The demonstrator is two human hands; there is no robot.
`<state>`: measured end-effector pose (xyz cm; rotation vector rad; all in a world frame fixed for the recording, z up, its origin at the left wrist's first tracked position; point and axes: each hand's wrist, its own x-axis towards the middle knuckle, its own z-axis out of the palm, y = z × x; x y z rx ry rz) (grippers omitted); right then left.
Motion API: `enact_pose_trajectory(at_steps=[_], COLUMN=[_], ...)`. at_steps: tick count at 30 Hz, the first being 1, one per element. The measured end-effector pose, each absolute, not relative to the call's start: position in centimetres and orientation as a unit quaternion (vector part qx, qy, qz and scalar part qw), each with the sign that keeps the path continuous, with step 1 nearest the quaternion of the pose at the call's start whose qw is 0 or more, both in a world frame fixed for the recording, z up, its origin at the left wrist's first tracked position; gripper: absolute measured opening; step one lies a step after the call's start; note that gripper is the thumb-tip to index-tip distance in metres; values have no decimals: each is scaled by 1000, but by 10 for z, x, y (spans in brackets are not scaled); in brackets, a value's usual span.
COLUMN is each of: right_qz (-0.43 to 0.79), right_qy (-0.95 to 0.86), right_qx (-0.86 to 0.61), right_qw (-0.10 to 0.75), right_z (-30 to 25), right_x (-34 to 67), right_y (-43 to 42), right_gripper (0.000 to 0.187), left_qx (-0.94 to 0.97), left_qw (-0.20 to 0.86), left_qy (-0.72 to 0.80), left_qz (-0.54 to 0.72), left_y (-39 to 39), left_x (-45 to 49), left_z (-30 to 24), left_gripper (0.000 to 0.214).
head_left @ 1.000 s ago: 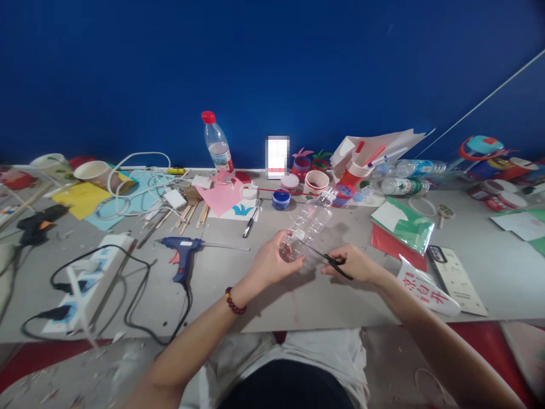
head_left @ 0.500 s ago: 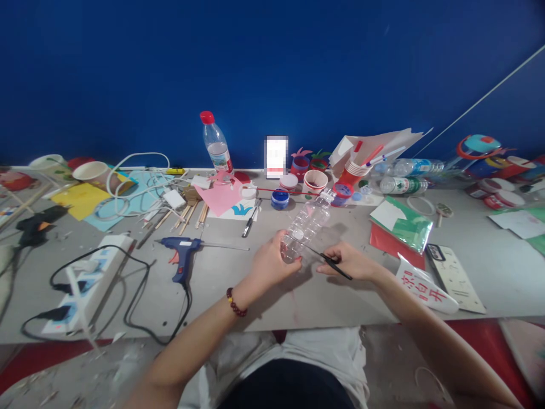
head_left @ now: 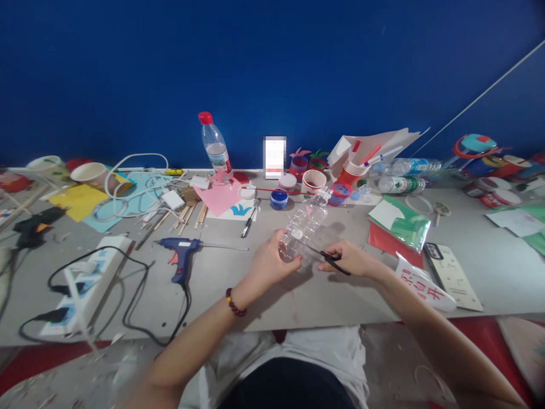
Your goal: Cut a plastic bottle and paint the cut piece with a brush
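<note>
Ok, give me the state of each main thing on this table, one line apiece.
Clear bottle, slanted, gripped near its base by the left hand
Scissors, held in the right hand, blades at the bottle; how far open, unclear
Red-capped bottle, standing, cap on
Glue gun, lying on its side
Power strip, plugs inserted
Red paper cups, upright, holding pens
Green-labelled bottle, lying on its side

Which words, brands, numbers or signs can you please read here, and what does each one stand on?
"白开", in red on the loose white sheet; the character before it is distorted.
Red-capped bottle: label too small to read.
Green-labelled bottle and blue-labelled bottle: too blurred.
Screen: pixelated, unreadable.
Held clear bottle: no readable text.
</note>
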<state>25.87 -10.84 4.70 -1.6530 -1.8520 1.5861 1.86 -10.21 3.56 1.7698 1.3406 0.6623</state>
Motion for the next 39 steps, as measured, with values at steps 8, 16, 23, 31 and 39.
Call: enact_pose_trajectory(at_steps=[8,16,23,31,39], right_qz=[533,522,510,475,400], right_qy=[-621,-621,-632,-641,-699], right_qx=[-561,-570,-568,-582,-577], right_qw=[129,128,135,160,138], right_z=[43,45,38,45,56], right_x=[253,254,255,252,253], right_y=[-111,-110,-111,-116,-117], right_gripper=[56,56,58,65,64], left_qx=[694,688,690,700,616], left_qw=[397,397,395,430,621], left_qy=[537,538,540,484,392], left_qz=[269,282,276,301,286], left_y=[-102,-103,-102,-96,-84], left_x=[19,20,20,14,3], left_z=[32,33,34,30,41], left_gripper=[54,50,50,53,63])
